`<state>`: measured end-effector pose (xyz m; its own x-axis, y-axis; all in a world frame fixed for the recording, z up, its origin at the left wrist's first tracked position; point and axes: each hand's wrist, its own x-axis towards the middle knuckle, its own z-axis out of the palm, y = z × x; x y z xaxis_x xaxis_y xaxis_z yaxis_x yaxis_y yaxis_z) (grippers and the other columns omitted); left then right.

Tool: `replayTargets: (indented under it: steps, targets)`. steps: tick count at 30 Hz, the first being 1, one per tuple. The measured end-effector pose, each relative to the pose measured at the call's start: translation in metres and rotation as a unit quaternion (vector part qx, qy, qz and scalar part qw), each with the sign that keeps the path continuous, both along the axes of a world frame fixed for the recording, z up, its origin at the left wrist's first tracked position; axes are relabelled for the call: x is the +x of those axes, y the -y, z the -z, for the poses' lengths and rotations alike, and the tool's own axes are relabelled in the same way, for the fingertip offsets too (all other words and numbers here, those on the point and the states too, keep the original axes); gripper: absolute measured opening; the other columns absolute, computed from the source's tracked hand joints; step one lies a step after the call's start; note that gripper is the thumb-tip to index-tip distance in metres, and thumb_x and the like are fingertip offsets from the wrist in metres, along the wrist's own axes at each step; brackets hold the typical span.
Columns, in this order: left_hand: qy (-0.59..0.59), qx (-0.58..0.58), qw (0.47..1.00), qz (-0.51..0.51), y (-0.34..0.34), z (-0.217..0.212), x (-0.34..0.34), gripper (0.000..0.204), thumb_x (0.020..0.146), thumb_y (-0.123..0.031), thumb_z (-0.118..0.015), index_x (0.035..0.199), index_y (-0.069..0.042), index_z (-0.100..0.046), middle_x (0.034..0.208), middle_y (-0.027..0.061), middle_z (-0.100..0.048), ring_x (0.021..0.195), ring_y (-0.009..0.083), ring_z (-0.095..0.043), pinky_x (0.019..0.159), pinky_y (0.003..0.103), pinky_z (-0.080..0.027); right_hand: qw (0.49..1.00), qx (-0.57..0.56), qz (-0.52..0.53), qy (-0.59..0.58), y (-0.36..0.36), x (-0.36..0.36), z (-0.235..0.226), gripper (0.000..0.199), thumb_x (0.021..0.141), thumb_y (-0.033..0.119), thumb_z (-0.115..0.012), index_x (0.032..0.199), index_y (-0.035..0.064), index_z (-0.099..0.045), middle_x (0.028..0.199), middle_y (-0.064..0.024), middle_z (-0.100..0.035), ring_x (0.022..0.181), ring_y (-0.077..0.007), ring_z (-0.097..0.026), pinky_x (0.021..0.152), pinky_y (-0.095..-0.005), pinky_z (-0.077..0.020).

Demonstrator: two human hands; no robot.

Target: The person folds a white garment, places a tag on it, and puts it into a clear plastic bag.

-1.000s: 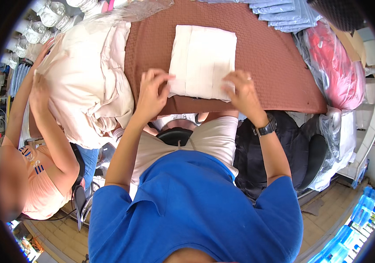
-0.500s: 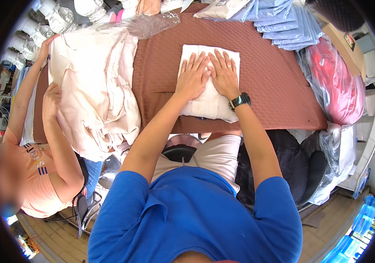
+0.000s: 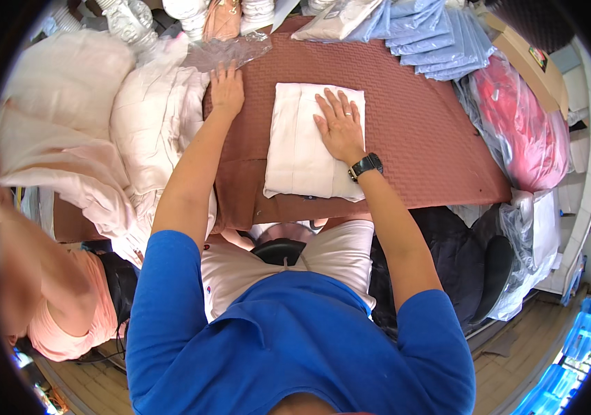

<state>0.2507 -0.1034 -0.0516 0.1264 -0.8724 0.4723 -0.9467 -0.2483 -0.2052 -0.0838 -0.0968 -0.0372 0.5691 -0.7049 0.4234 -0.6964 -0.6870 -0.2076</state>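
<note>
Right grip, released, rests flat-fingered on one cream, rectangular folded-fabric bundle near the brown, cloth-covered counter's six-o'clock edge; an uneven push could skew its layers. Left grip, loosely extended and holding nothing visible, lies at the bundle's ten o'clock, just beside clear, crinkled plastic film, pieces uncountable. Farther, at two o'clock, overlapping pale-blue, flat plastic-wrapped packs: several, exact number unclear.

Holding both arms outstretched, with left hand palm down toward the worktop's far edge; resting right hand flat, with fingers spread, between far and near edges.
</note>
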Motion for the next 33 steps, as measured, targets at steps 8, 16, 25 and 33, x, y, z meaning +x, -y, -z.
replayTargets:
  steps: [8,16,25,33]
  targets:
    - [-0.229,-0.11,0.942,0.22,-0.037,-0.046,-0.065,0.054,0.092,-0.002,-0.061,0.146,-0.005,-0.053,0.154,0.0118,-0.048,0.139,0.0363,-0.046,0.116,0.05,-0.036,0.998,0.035,-0.007,0.045,0.008,-0.023,0.007,0.055,0.108,0.044,-0.043,0.155,0.0162,-0.045,0.162,-0.0093,-0.039,0.153,-0.0327,-0.027,0.126,-0.0521,-0.0185]
    - [-0.39,-0.002,0.868,0.307,-0.221,-0.057,-0.157,0.06,0.092,-0.002,-0.064,0.15,-0.001,-0.048,0.156,0.0153,-0.048,0.14,0.0378,-0.045,0.117,0.045,-0.035,0.751,0.423,0.064,0.503,-0.031,-0.013,-0.076,0.077,0.103,0.062,-0.049,0.145,-0.0021,-0.049,0.125,-0.022,-0.064,0.104,-0.0267,-0.065,0.091,-0.0406,-0.0548]
    - [-0.397,-0.007,0.865,0.308,-0.228,-0.037,-0.172,0.051,0.092,-0.004,-0.064,0.142,-0.006,-0.055,0.159,0.0125,-0.043,0.137,0.0386,-0.046,0.111,0.046,-0.039,0.784,0.404,0.16,0.443,-0.095,-0.06,-0.062,0.082,0.096,0.057,-0.066,0.143,-0.0075,-0.047,0.117,-0.0219,-0.062,0.099,-0.0292,-0.067,0.083,-0.0398,-0.0563]
    - [-0.612,-0.055,0.783,0.091,-0.245,-0.023,-0.182,0.031,0.095,-0.011,-0.069,0.12,0.003,-0.059,0.128,0.0232,-0.052,0.102,0.0332,-0.062,0.083,0.039,-0.054,0.917,0.223,0.259,0.206,-0.138,-0.107,-0.005,0.054,0.087,0.037,-0.079,0.115,-0.0074,-0.067,0.089,-0.0198,-0.072,0.089,-0.0387,-0.068,0.08,-0.0492,-0.0538]
